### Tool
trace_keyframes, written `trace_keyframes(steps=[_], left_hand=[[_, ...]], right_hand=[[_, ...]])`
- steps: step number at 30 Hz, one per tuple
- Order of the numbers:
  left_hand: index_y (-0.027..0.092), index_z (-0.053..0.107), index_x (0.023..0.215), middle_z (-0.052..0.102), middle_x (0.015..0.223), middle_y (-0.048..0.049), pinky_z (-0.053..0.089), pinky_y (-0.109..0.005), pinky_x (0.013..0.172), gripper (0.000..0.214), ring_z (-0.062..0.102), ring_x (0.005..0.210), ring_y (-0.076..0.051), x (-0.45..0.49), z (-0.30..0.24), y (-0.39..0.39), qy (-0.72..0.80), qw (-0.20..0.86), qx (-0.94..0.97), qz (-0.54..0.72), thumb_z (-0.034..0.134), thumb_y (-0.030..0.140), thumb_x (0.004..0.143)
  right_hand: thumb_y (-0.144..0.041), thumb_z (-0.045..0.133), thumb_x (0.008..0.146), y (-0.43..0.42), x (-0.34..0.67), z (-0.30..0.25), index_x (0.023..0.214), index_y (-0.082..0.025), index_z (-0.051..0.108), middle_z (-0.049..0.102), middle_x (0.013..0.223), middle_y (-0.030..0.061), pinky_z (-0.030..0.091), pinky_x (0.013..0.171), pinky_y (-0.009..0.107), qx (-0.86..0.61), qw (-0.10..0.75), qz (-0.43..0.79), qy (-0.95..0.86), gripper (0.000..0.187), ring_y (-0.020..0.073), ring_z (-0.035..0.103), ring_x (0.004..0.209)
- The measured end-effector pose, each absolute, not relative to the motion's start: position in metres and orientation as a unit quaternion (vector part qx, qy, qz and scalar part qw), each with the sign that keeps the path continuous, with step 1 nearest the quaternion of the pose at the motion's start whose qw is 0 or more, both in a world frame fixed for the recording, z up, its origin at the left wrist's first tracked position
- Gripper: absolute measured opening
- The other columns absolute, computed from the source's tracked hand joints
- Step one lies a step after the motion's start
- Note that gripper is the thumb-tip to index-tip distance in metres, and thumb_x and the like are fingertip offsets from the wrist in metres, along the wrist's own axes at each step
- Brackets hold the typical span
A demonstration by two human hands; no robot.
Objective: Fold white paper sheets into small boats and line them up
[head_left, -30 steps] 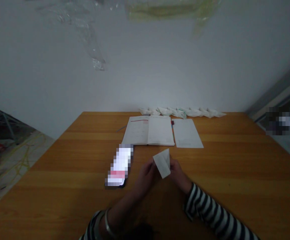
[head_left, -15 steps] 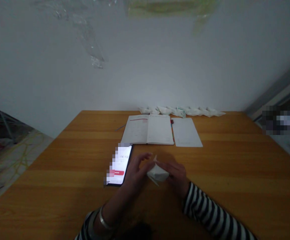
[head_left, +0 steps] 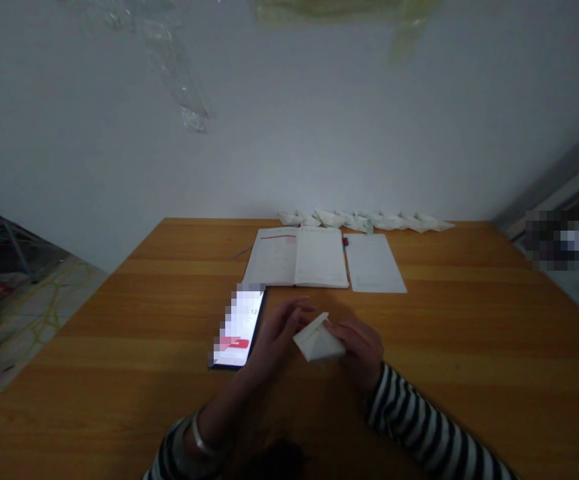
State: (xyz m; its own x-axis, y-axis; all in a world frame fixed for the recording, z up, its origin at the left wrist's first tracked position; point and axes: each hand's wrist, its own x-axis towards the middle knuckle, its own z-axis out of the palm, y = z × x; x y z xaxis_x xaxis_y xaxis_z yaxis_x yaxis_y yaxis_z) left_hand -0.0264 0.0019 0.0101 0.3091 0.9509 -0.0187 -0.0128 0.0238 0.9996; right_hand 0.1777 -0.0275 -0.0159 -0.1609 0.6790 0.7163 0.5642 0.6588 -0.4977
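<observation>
A small piece of folded white paper (head_left: 319,341) is held above the wooden table, its pointed tip facing up and away. My right hand (head_left: 362,343) grips it from the right, with thumb and fingers closed at its upper right edge. Just left of the paper, my left hand (head_left: 280,333) has its fingers stretched out and apart, holding nothing. Whether its fingertips brush the paper's edge is hard to see in the dim light.
A lit phone (head_left: 239,327) lies left of my left hand. Beyond stand an open notebook (head_left: 322,257) and a loose white sheet (head_left: 376,263). Several folded white paper pieces (head_left: 394,221) line the wall at the back edge of the wooden table (head_left: 469,320).
My left hand has let go of the paper and its fingers have straightened. In my right hand the paper has turned, showing a flatter face, and shifted slightly right.
</observation>
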Motion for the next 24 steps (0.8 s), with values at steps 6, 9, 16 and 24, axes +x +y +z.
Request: trace_keyframes(steps=[6, 9, 16, 24], left_hand=[[0.014, 0.066, 0.119, 0.074, 0.089, -0.0080, 0.047, -0.025, 0.067, 0.064, 0.066, 0.071, -0.016, -0.024, -0.002, 0.009, 0.405, 0.759, 0.373, 0.346, 0.086, 0.047, 0.068], [0.021, 0.056, 0.135, 0.072, 0.082, -0.0029, 0.045, -0.024, 0.062, 0.078, 0.064, 0.064, -0.014, -0.023, 0.001, 0.008, 0.407, 0.765, 0.333, 0.372, 0.089, 0.039, 0.067], [0.014, 0.071, 0.115, 0.072, 0.116, -0.0122, 0.051, -0.030, 0.085, 0.041, 0.067, 0.096, -0.021, -0.020, 0.014, 0.005, 0.403, 0.758, 0.294, 0.421, 0.076, 0.037, 0.082], [0.015, 0.072, 0.110, 0.072, 0.110, -0.0140, 0.048, -0.042, 0.098, 0.065, 0.065, 0.106, -0.028, -0.010, 0.007, -0.002, 0.326, 0.818, 0.334, 0.336, 0.050, 0.072, 0.087]], right_hand=[[-0.022, 0.062, 0.092, -0.019, 0.169, -0.020, 0.102, -0.024, 0.076, 0.074, 0.082, 0.0069, 0.052, 0.063, 0.030, -0.387, 0.505, 0.137, -0.759, 0.017, 0.0193, 0.068, 0.071], [-0.025, 0.056, 0.097, -0.015, 0.169, -0.018, 0.110, -0.025, 0.073, 0.073, 0.092, 0.0066, 0.054, 0.072, 0.030, -0.414, 0.526, 0.237, -0.704, 0.021, 0.0188, 0.068, 0.081], [-0.065, 0.053, 0.090, -0.010, 0.175, -0.010, 0.138, -0.025, 0.057, 0.049, 0.146, 0.0140, 0.039, 0.112, 0.049, -0.391, 0.486, 0.308, -0.718, 0.063, 0.0305, 0.045, 0.136], [-0.035, 0.064, 0.093, -0.005, 0.168, -0.018, 0.117, -0.028, 0.072, 0.076, 0.115, 0.0080, 0.038, 0.112, 0.054, -0.395, 0.477, 0.306, -0.723, 0.026, 0.0246, 0.068, 0.110]])
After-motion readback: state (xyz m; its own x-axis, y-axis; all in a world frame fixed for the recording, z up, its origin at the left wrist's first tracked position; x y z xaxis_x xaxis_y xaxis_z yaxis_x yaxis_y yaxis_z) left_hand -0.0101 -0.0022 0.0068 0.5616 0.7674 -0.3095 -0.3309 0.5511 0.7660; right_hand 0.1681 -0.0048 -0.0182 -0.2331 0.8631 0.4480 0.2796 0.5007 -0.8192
